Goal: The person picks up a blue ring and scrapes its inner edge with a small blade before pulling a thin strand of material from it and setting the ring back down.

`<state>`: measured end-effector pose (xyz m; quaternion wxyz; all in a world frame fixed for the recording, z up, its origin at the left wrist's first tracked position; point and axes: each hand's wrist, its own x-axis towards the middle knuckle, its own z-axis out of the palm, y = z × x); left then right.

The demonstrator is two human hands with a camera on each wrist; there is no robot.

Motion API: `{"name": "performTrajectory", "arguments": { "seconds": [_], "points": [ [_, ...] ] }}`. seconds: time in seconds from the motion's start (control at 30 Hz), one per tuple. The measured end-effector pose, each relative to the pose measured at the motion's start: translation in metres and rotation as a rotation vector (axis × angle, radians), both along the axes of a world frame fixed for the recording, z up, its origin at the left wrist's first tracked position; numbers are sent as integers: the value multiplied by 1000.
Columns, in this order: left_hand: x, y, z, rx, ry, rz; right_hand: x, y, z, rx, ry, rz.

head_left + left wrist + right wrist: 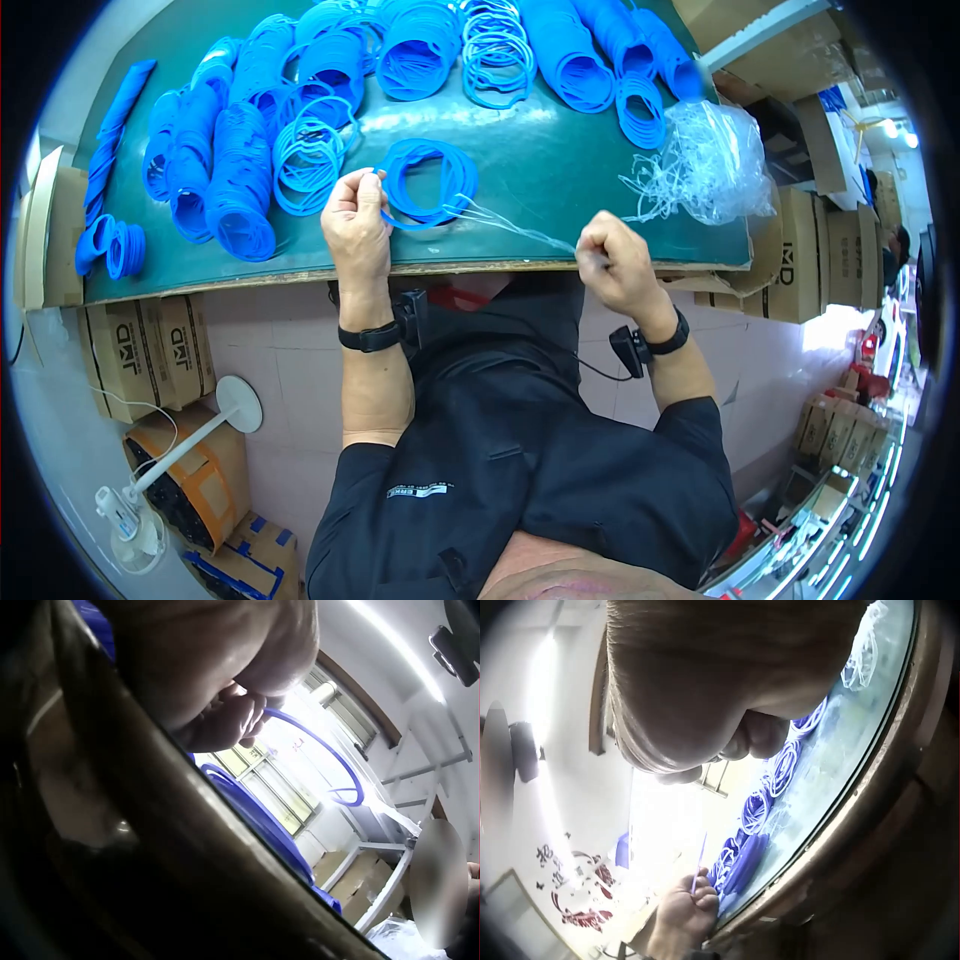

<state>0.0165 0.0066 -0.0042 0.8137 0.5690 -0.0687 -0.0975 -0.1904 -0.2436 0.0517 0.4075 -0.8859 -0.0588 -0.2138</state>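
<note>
My left hand (360,225) pinches a thin blue ring (403,227) between thumb and fingers, near the table's front edge. The ring also curves out from the fingertips in the left wrist view, where strands hang at its far side. Thin clear strands (510,228) run from the ring's right side to my right hand (614,262), whose curled fingers grip their far end. That end is hidden inside the fist. Just behind the ring, a round bundle of blue rings (396,185) lies on the green table (540,180), overlapping it in the head view.
Several blue ring bundles (240,185) line the table's back and left. A clear plastic bag (735,165) with loose clear strands (655,185) lies at the right. Cardboard boxes (790,255) stand beyond the right edge, and a white fan (135,530) is at lower left.
</note>
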Motion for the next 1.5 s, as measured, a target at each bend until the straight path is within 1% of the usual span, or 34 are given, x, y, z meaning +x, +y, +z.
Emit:
{"name": "performTrajectory", "arguments": {
  "seconds": [0.07, 0.1, 0.13, 0.2, 0.27, 0.3, 0.37, 0.4, 0.47, 0.5, 0.67, 0.73, 0.8, 0.87, 1.07, 1.17, 1.2, 1.27, 1.3, 1.33, 1.4, 1.43, 1.47, 1.5],
  "points": [
    [1, 0, -4, 41, -66, 1, 0, -3, -1, 244, 110, -79],
    [-1, -1, -5, 117, -110, 7, 2, -9, -6, 336, 115, -98],
    [-1, 0, -8, 122, -108, 5, 6, -11, -7, 430, 122, -112],
    [-1, 0, -14, 156, -147, -1, 16, -10, -6, 567, 49, -114],
    [-3, -4, -13, 172, -168, 17, 33, -5, -2, 687, -29, -92],
    [-4, -5, -12, 188, -193, 38, 43, 0, 3, 688, -28, -91],
    [-5, -5, -12, 227, -216, 54, 62, 10, 12, 847, -93, -72],
    [-6, -5, -11, 266, -237, 70, 68, 12, 10, 849, -91, -65],
    [-7, -4, -10, 281, -244, 70, 78, 13, 2, 1097, -66, 45],
    [-6, -4, -11, 275, -264, 76, 82, 12, 0, 1169, -92, 50],
    [-8, -7, -11, 264, -296, 79, 84, 4, 6, 1179, -175, -49],
    [-10, -8, -8, 276, -308, 60, 84, 6, 6, 1243, -171, -96],
    [-15, -13, -2, 279, -328, 56, 95, 11, 4, 1372, -152, -74],
    [-16, -14, -1, 288, -360, 44, 106, 9, 6, 1397, -180, -60],
    [-13, -7, -8, 282, -328, 12, 121, 11, 1, 1510, -163, -168],
    [-11, -5, -9, 232, -285, 81, 115, 2, -1, 1482, -205, -177],
    [-11, -3, -10, 252, -277, 73, 113, -4, 2, 1475, -259, -283],
    [-10, -2, -11, 266, -268, 61, 105, -12, 11, 1432, -327, -294],
    [-9, -3, -11, 242, -262, 87, 101, -13, 15, 1361, -332, -338],
    [-9, -5, -11, 214, -255, 107, 96, -18, 16, 1352, -341, -352],
    [-8, -5, -14, 237, -261, 114, 79, -38, 17, 863, -371, -518],
    [-8, -4, -16, 230, -244, 99, 67, -52, 15, 675, -332, -587],
    [-8, -3, -17, 222, -226, 85, 56, -65, 14, 651, -338, -602],
    [-8, -2, -16, 232, -238, 82, 45, -76, 14, 409, -300, -659]
  ]
}}
